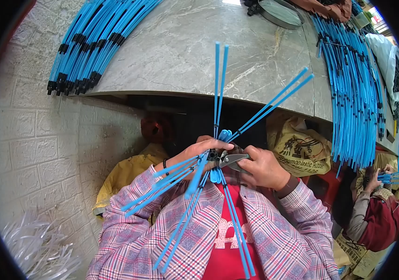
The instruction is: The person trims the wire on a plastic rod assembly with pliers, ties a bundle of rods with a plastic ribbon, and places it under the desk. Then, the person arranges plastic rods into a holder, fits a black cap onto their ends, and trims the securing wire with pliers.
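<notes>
This looks like a small assembly workshop: a marble-patterned table [199, 51] at 12 o'clock, bundled blue rods [356, 93] at 2 o'clock, a printed "Thermoplastic Rubber" sack [302, 148] nearby, and another person [379, 214] handling blue rods at 4 o'clock.

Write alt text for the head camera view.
A left hand steadies a splayed cluster of blue rods at its dark center, where the right hand holds metal pliers. Beyond, rod bundles lie on a gray table; another person is at right.
</notes>
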A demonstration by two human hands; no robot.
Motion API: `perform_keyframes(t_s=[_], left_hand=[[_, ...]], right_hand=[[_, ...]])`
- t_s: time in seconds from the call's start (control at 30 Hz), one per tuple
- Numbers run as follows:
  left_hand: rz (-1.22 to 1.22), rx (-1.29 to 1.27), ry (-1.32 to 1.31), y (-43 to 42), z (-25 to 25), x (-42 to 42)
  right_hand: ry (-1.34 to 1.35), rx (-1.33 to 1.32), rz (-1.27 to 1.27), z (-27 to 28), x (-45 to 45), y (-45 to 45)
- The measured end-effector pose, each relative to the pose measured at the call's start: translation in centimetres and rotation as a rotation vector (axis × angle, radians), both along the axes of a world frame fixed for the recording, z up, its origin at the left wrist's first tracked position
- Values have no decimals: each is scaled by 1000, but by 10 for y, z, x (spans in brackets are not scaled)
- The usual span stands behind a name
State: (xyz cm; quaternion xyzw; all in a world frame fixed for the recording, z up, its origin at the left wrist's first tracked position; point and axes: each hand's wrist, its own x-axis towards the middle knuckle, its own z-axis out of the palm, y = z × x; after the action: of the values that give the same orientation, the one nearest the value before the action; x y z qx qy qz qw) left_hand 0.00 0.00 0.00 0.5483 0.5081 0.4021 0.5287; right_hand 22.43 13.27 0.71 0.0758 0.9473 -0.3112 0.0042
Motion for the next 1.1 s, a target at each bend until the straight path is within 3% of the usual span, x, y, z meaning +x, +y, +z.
perform_keyframes(t_s=[0.13, 0.23, 0.37, 0.5, 0.67, 0.77, 0.8, 0.9, 1.1], left_hand=[[22, 209, 37, 7, -2, 5], [76, 282, 134, 7, -3, 13], [104, 165, 136, 6, 0, 11], [144, 140, 107, 4, 1, 12], [137, 160, 71, 4, -2, 9], [27, 245, 100, 6, 0, 2], [27, 245, 96, 7, 0, 3], [-21, 297, 127, 7, 1, 5], [2, 248, 103, 3, 2, 0]], right_hand=[[132, -21, -25, -1, 1, 5], [252, 126, -43, 13, 0, 17], [204, 313, -103, 40, -6, 16], [293, 418, -178, 28, -9, 9], [177, 360, -85, 28, -2, 14], [-81, -99, 59, 49, -1, 31], [-84, -99, 58, 52, -2, 37], [-639, -1113, 44, 55, -8, 57], [-553, -1451, 223, 27, -12, 61]])
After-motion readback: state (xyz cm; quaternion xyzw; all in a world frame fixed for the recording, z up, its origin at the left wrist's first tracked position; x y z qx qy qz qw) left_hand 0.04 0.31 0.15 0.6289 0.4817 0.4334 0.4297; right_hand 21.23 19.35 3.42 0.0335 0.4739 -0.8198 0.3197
